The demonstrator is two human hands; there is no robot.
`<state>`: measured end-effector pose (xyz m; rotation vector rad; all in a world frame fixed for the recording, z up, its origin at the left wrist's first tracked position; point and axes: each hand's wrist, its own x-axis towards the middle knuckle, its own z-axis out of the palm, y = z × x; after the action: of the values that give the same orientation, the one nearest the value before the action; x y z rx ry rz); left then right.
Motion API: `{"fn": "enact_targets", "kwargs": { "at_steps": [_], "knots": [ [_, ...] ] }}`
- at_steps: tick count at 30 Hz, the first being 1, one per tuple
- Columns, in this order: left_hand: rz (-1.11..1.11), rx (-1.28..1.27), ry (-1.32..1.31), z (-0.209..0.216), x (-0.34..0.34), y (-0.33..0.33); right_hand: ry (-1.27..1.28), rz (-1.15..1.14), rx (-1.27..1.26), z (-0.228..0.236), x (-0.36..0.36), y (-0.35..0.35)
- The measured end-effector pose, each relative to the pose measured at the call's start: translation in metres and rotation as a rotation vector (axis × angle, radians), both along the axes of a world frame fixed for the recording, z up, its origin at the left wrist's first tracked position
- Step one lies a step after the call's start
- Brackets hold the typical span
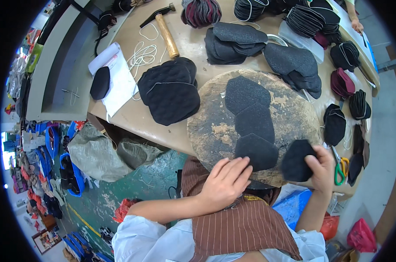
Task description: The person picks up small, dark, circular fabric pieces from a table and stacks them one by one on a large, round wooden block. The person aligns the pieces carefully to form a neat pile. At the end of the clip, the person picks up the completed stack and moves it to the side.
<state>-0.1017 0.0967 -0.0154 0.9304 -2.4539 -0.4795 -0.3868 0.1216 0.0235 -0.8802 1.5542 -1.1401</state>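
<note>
We take the round wooden board [294, 113] as the reference point. Well to the left of the board, we find a single dark pad [100, 83] on a white sheet [121, 96]. Beyond the board's left side lies a hammer [166, 37], its wooden handle toward us. Just beside the board's left edge sits a tied stack of black pieces [169, 94].

At the board's near left edge is our left hand [227, 181]. Its fingers are extended and close together, gripping nothing that we can see; the fingertips touch the nearest piece in the row. That row of three overlapping black pieces [254, 122] runs across the middle of the board, from far side to near.

Over the board's near right edge, we have one more black piece [297, 161] pinched in our right hand [322, 168], thumb on its upper face. The fingers beneath are hidden; we cannot tell whether the piece is a single layer. Right of the board lie scissors [341, 170].

We judge the step in hand to be laying out the row. The next move calls for the left fingertips to steady the row while the right hand aligns the held piece.
</note>
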Motion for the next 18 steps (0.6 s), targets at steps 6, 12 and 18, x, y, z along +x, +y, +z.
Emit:
{"fn": "enact_targets", "kwargs": {
  "at_steps": [6, 12, 18],
  "knots": [
    [0.123, 0.116, -0.129, 0.000, 0.018, 0.014, -0.039, 0.309, 0.114, -0.009, 0.059, -0.044],
    [0.133, 0.180, -0.098, -0.007, 0.027, 0.015, 0.096, 0.382, 0.184, -0.018, 0.067, -0.058],
    [0.099, 0.186, -0.028, -0.013, 0.036, 0.015, 0.223, 0.412, 0.167, -0.017, 0.072, -0.058]
  ]
}}
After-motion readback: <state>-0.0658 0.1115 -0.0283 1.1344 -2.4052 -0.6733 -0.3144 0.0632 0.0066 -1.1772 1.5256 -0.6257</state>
